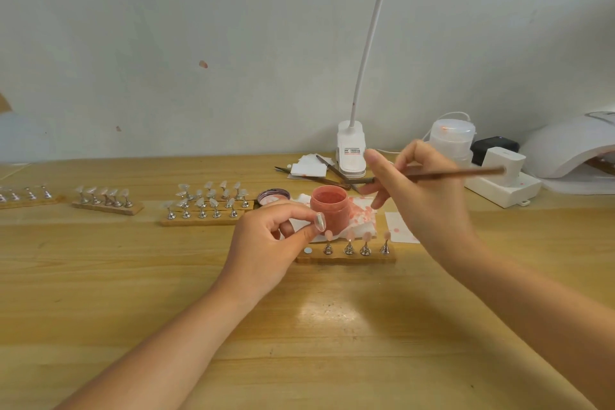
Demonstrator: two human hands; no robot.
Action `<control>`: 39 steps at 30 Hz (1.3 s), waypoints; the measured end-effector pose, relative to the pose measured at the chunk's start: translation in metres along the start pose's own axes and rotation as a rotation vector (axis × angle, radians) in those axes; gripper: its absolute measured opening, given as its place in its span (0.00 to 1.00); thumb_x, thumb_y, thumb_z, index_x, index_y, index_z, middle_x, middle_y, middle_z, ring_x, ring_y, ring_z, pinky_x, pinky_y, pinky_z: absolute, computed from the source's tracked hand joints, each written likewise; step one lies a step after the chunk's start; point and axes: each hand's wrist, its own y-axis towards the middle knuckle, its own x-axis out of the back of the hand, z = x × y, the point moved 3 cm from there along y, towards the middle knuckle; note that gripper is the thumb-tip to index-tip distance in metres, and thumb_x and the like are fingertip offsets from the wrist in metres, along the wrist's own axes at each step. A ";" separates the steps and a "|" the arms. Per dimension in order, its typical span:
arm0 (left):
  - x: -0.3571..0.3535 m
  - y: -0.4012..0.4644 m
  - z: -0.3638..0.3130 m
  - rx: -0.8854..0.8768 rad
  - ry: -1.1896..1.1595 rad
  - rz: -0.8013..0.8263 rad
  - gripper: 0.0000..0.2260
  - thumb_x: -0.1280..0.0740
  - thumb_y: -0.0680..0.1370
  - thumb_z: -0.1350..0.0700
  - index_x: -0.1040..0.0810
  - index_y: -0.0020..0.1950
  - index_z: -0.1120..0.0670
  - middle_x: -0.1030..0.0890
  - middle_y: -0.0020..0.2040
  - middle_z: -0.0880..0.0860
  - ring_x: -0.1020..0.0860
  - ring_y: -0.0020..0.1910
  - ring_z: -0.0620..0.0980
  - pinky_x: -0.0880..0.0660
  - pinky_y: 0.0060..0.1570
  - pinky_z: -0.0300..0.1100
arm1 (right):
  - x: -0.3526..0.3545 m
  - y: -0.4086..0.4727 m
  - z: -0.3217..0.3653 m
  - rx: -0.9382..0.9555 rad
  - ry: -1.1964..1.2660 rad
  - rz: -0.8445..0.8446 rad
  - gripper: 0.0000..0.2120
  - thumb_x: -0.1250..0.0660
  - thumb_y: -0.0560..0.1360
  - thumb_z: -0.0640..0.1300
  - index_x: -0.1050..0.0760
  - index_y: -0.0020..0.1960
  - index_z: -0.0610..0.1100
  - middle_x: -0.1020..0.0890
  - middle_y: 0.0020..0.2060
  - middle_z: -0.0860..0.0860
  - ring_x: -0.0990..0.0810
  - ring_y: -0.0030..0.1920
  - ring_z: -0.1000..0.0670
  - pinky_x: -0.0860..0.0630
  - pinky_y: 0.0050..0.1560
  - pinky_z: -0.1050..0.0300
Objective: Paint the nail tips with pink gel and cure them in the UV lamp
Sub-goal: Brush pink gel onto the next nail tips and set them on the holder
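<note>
My left hand [271, 240] pinches a clear nail tip [320, 222] on its small stand, just left of the open pink gel jar [330, 210]. My right hand [422, 196] holds a thin brown brush [466, 173] above and right of the jar, its handle pointing right; the bristle end is hidden by my fingers. Below the jar a wooden strip [346, 257] carries several metal stands with pink-painted tips [366, 237] and one bare magnet spot [308, 250]. The white UV lamp [572, 150] sits at the far right.
More wooden strips with clear tips [206, 203] stand to the left, others [106, 200] further left. The jar lid [273, 196], a stained paper towel [364, 213], tweezers [312, 178], a clip lamp [351, 153], a plastic container [452, 136] and a white power strip [502, 185] lie behind.
</note>
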 end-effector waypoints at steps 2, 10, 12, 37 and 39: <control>0.000 0.000 0.000 0.000 -0.002 0.000 0.16 0.27 0.68 0.64 0.21 0.35 0.41 0.21 0.35 0.34 0.33 0.26 0.39 0.35 0.29 0.28 | -0.005 0.014 -0.001 -0.015 -0.070 0.031 0.18 0.30 0.71 0.49 0.35 0.33 0.41 0.20 0.24 0.46 0.23 0.22 0.51 0.28 0.26 0.61; 0.000 0.000 -0.002 -0.028 0.026 0.012 0.14 0.28 0.68 0.65 0.21 0.36 0.44 0.23 0.31 0.34 0.35 0.24 0.41 0.37 0.28 0.27 | -0.028 0.046 -0.011 0.009 -0.596 0.147 0.22 0.29 0.69 0.57 0.32 0.28 0.44 0.26 0.22 0.51 0.26 0.29 0.51 0.28 0.34 0.54; 0.000 0.000 -0.003 -0.029 0.025 0.010 0.14 0.28 0.68 0.65 0.21 0.36 0.44 0.23 0.31 0.35 0.35 0.24 0.42 0.36 0.28 0.27 | -0.033 0.047 -0.014 0.000 -0.671 0.183 0.22 0.29 0.69 0.58 0.31 0.29 0.42 0.28 0.25 0.52 0.26 0.31 0.50 0.31 0.34 0.56; 0.001 -0.002 -0.005 -0.021 0.056 0.009 0.12 0.29 0.70 0.65 0.21 0.37 0.47 0.25 0.25 0.35 0.37 0.20 0.43 0.34 0.29 0.26 | 0.006 0.060 -0.016 -0.109 -0.453 0.022 0.20 0.29 0.70 0.54 0.30 0.27 0.43 0.28 0.23 0.51 0.30 0.27 0.53 0.31 0.34 0.58; 0.001 -0.002 -0.005 -0.016 0.057 0.010 0.12 0.29 0.70 0.65 0.21 0.38 0.47 0.25 0.25 0.35 0.38 0.20 0.43 0.35 0.28 0.26 | 0.007 0.060 -0.014 -0.108 -0.447 0.008 0.20 0.30 0.70 0.54 0.29 0.27 0.43 0.27 0.24 0.50 0.29 0.28 0.54 0.30 0.35 0.57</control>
